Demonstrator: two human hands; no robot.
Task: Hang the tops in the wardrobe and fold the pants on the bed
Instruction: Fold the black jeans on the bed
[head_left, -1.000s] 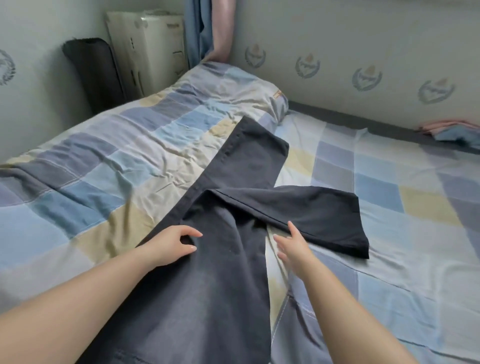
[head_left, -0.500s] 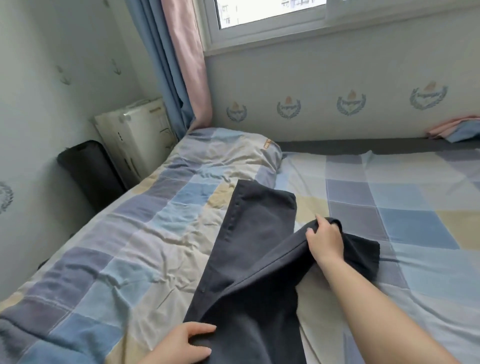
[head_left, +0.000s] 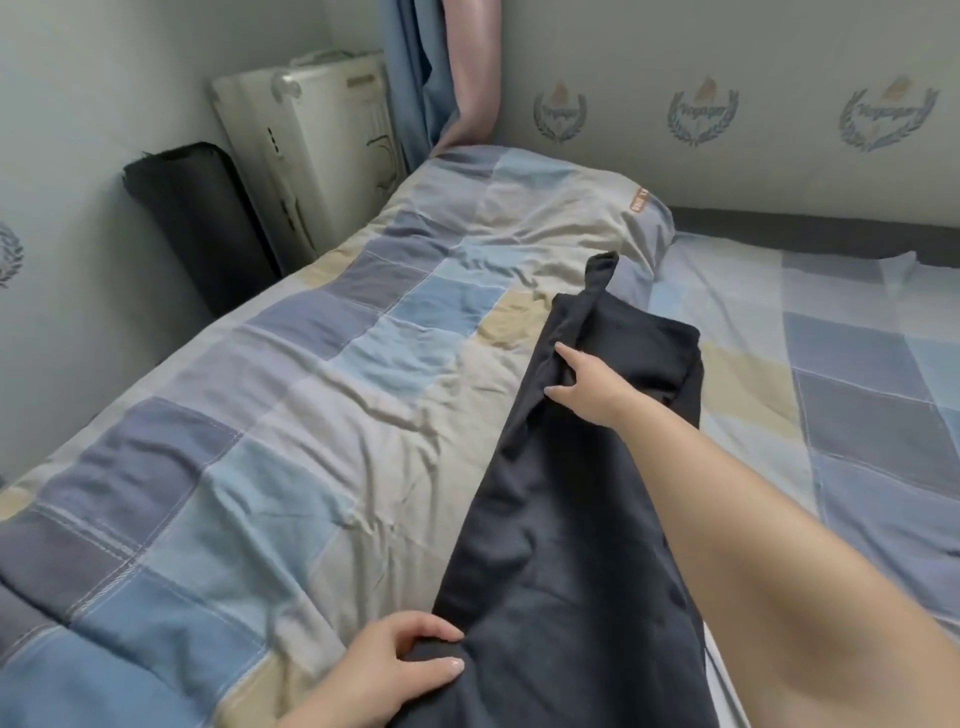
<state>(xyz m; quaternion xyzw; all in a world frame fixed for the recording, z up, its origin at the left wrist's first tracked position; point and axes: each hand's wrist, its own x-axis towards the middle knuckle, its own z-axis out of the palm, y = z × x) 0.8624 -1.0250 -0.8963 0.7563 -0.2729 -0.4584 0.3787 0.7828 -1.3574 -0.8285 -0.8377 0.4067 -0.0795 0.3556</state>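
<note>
At the far left, against the wall, a dark rolled mat leans beside a white appliance; blue and pink curtains hang just right of it. Patchwork quilt covers the left half of the bed.

Left hand, bottom centre: fingers curled over the near left edge of the dark pants, gripping the cloth against the quilt. Pants lie lengthwise up the bed's middle, legs stacked one on the other, hems reaching the pillow.

Right hand: fingers extended, released, pressing flat on the upper leg near its left edge. Not pinching anything, as far as visible.

Risks, judged:
- Top leg sits skewed; a strip of hem pokes out beyond the rest toward the pillow. Folding over this would lock in a crooked edge
- Quilt beneath is rumpled, so smoothing strokes may drag it and carry the lower leg out of line
- If the left hand lets go early, the waist end could slide toward the near bed edge

Room: open sheet to the right of the pants gives space for the fold. The wall bounds the far side, and the mat and appliance crowd the left corner
</note>
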